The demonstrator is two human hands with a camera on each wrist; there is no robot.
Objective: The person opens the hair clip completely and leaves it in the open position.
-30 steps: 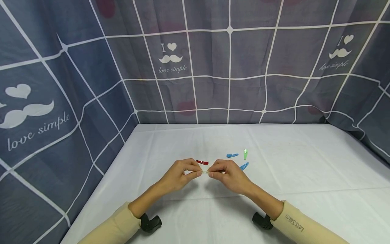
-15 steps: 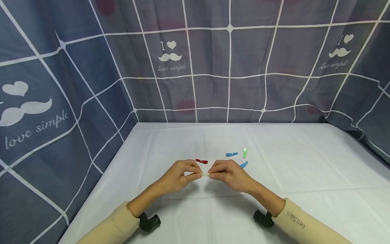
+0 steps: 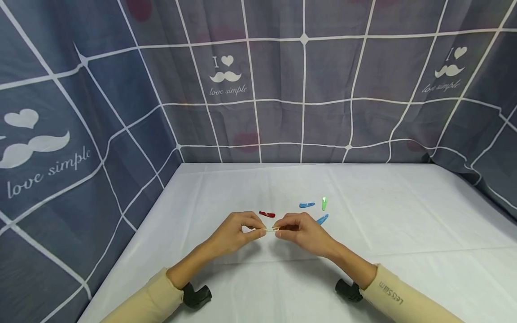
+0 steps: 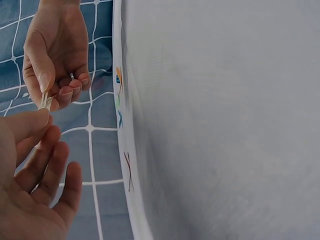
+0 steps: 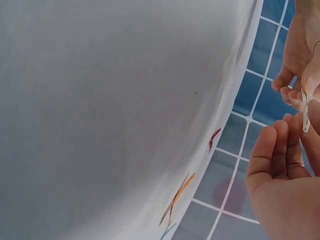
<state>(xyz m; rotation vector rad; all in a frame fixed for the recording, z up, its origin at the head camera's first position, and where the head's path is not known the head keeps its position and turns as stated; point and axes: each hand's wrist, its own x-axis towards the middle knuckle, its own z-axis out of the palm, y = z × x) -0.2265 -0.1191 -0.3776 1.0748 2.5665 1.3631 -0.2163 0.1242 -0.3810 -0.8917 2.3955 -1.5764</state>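
Observation:
In the head view, both hands meet over the middle of the white table, with a small cream snap hair clip stretched between them. My left hand pinches one end between thumb and index finger. The other end is pinched by my right hand, and the fingertips cover much of the clip. The left wrist view shows the pale clip as two thin strips between the thumbs. Its narrow looped end shows in the right wrist view.
On the white table, a red hair clip lies just beyond the fingers. Further right are a blue clip, a green clip and a second blue clip, partly behind the right hand. A dark checked curtain surrounds the table.
Both hands stay nearly in place, still pinching the cream clip. Between the fingertips, its strips look slightly parted at the right end. The clips on the table have not moved.

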